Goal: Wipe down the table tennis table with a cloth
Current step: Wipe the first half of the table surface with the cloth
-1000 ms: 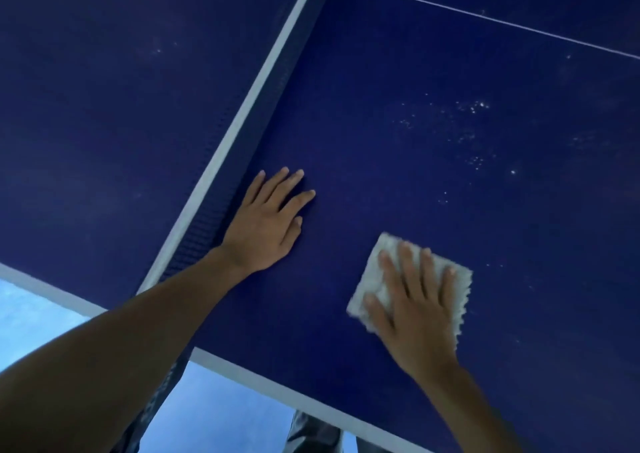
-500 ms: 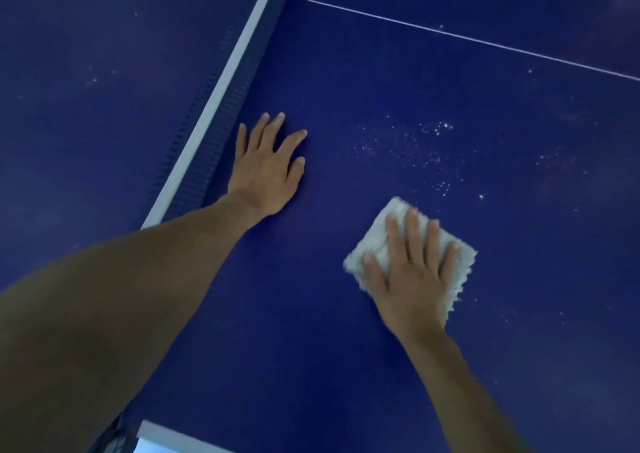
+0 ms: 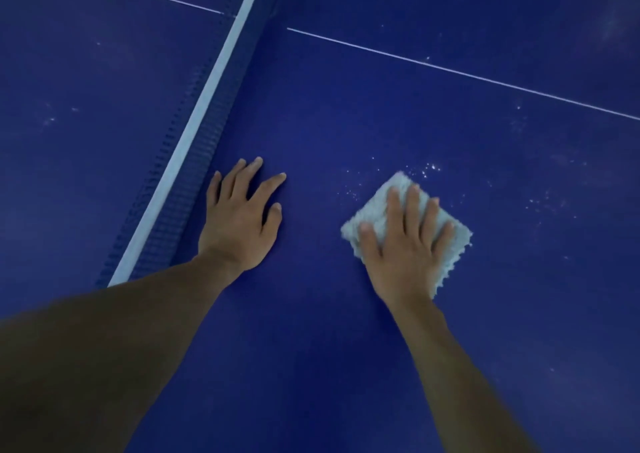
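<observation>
Right hand (image 3: pixel 408 241), fingers flat and spread, had slid the cloth (image 3: pixel 375 206) forward across the tabletop (image 3: pixel 346 348) so its far corner reached the white specks (image 3: pixel 429 168). Left hand (image 3: pixel 239 224) stayed splayed flat beside the net (image 3: pixel 194 161). Dusty patch looked next.

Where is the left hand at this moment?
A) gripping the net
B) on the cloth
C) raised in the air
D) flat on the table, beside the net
D: the left hand lies flat on the table with fingers spread, beside the net; only the right hand presses the cloth.
</observation>
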